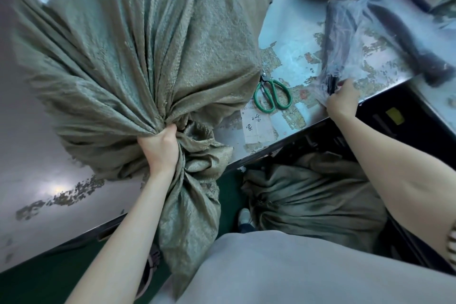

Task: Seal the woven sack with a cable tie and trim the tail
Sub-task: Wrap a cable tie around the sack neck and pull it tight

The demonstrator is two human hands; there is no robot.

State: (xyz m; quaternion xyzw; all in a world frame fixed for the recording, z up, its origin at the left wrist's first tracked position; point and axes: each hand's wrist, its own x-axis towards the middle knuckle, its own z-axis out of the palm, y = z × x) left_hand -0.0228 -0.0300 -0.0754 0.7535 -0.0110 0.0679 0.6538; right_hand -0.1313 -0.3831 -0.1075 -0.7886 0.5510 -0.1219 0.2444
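The left hand [161, 148] is clenched tight around the gathered neck of the woven sack [138, 52], fingers wrapped over the bunched green fabric, with the full body of the sack bulging away toward 11 o'clock on the worn table [291, 32] and the loose mouth hanging down toward 6 o'clock past the table edge. Out at 2 o'clock from that fist, the right hand [341, 100] reaches across the table and pinches the near end of a bundle of black cable ties [331, 85] that sticks out of a clear plastic bag [365, 39]; the ties' long axis runs away from the hand toward 12 o'clock. No tie is on the neck yet, so the sealing has not begun. The coming move likely turns on drawing one tie free and carrying it toward 8 o'clock, back to the gripped neck, which the right hand alone can do while the left keeps the gather closed. The green-handled scissors [272, 92] lie between the two hands, nearer the right, blades pointing toward 11 o'clock under the sack's flank. A second filled sack [315, 197] sits on the floor below the table.
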